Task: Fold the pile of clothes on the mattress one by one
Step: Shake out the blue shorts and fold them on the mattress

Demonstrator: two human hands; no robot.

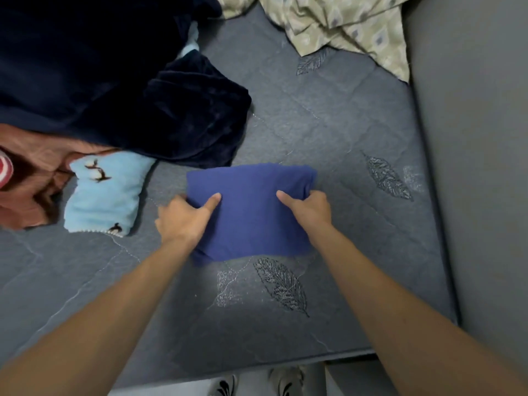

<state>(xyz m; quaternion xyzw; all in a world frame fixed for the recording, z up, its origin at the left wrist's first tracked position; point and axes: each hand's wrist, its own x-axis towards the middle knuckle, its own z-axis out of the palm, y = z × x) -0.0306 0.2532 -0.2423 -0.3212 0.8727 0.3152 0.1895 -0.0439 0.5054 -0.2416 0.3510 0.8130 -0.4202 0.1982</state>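
Blue garment [251, 212] folded into flat rectangle, lying mid-mattress [357, 132].

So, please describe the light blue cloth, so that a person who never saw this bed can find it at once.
Start from the grey quilted mattress and go to its left side, where a dark navy plush blanket is heaped. Just below that heap, left of the left hand, lies the light blue cloth. Only this piece is pale blue with small dark bird figures.
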